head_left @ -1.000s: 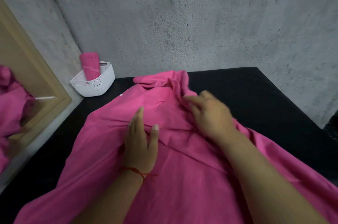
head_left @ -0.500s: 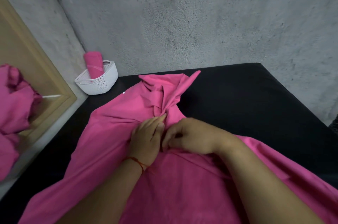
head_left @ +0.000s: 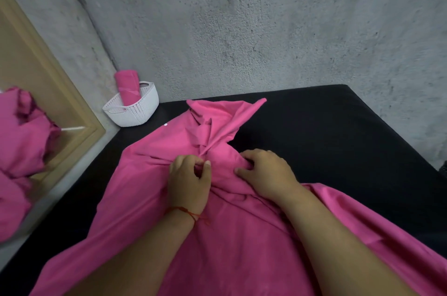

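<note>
A large pink cloth (head_left: 150, 189) is spread over the black table (head_left: 326, 131), its far end bunched into an upright twist of folds. My left hand (head_left: 187, 179), with a red thread at the wrist, pinches a gather of the cloth between thumb and curled fingers. My right hand (head_left: 263, 172) sits just to the right of it, fingers curled into the same bunched fabric. Both hands meet at the base of the twisted folds.
A white perforated basket (head_left: 135, 112) holding a rolled pink cloth (head_left: 128, 86) stands at the table's far left corner against the grey wall. A wood-framed mirror (head_left: 60, 107) leans at the left and reflects pink fabric. The table's right edge runs diagonally at the right.
My right hand came back from the far fold toward my left hand. My left hand went from lying flat to pinching the cloth. The fabric's far end has gathered into a twist.
</note>
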Available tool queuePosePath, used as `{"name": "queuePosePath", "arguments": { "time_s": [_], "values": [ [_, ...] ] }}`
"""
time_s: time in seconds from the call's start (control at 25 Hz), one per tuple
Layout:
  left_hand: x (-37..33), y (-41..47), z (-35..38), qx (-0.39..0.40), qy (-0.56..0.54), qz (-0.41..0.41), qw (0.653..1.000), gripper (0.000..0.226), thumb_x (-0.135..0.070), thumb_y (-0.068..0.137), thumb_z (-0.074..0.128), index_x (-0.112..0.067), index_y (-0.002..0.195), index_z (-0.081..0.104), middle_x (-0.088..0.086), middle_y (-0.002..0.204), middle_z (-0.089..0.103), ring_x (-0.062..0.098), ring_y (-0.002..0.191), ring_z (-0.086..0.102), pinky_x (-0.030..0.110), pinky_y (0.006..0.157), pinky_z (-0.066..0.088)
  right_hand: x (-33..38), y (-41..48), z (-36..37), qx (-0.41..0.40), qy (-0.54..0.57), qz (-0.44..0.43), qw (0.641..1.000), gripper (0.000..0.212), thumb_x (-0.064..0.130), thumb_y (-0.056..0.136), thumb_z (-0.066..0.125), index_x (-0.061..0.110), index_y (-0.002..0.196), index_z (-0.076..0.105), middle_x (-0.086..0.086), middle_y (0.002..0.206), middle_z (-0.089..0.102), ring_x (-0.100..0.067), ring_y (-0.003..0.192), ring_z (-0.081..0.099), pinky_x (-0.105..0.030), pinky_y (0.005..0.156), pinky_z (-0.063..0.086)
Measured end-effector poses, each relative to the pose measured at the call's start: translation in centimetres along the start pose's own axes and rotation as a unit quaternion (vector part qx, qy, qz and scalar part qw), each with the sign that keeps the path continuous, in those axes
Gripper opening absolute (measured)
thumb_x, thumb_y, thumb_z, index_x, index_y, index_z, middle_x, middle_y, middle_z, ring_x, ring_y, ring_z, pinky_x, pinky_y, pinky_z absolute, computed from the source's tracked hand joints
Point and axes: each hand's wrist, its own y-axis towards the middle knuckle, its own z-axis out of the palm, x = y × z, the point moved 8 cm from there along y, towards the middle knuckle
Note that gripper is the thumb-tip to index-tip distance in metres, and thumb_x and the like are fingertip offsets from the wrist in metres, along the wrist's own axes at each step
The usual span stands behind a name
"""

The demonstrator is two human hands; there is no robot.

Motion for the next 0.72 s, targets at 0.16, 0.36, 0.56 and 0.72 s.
{"name": "queuePosePath", "arguments": {
  "time_s": [0.16, 0.36, 0.56, 0.72],
  "values": [
    [-5.9, 5.8, 1.7, 0.054, 0.111, 0.063, 0.99, 0.051, -0.063, 0.084, 0.056, -0.027, 0.12, 0.061, 0.0, 0.126, 0.059, 0.03, 0.118, 0.053, 0.048, 0.097, 0.048, -0.3, 0.1, -0.1, -0.01, -0.012, -0.012, 1.0, 0.021, 0.052, 0.094, 0.064, 0.034, 0.105, 0.068, 0.012, 0.096, 0.06, -0.021, 0.099, 0.059, -0.044, 0.088, 0.049],
    [-8.6, 11.5, 6.6, 0.227, 0.23, 0.023, 0.946, 0.042, -0.053, 0.099, 0.057, -0.023, 0.127, 0.068, 0.008, 0.131, 0.065, 0.033, 0.123, 0.06, 0.04, 0.094, 0.048, -0.4, 0.0, -0.1, -0.021, -0.004, -0.02, 1.0, 0.017, 0.05, 0.093, 0.065, 0.033, 0.096, 0.068, 0.013, 0.09, 0.059, -0.017, 0.09, 0.059, -0.039, 0.078, 0.048],
    [-0.2, 11.7, -3.2, -0.033, 0.023, -0.152, 0.988, 0.033, -0.03, 0.105, 0.051, 0.0, 0.105, 0.065, 0.027, 0.113, 0.067, 0.044, 0.108, 0.062, 0.044, 0.086, 0.044, 0.5, -0.7, -2.4, -0.124, 0.026, -0.023, 0.992, 0.021, 0.04, 0.092, 0.07, 0.042, 0.113, 0.074, 0.014, 0.1, 0.065, -0.016, 0.095, 0.062, -0.038, 0.079, 0.053],
    [7.9, 4.8, -7.9, 0.01, 0.108, -0.227, 0.968, 0.029, -0.028, 0.092, 0.063, -0.007, 0.111, 0.059, 0.021, 0.119, 0.06, 0.046, 0.114, 0.058, 0.047, 0.09, 0.046, 5.1, -1.9, -1.7, -0.107, -0.01, -0.175, 0.979, 0.022, 0.036, 0.094, 0.068, 0.044, 0.112, 0.076, 0.016, 0.109, 0.069, -0.014, 0.096, 0.059, -0.038, 0.079, 0.054]
  ]
}}
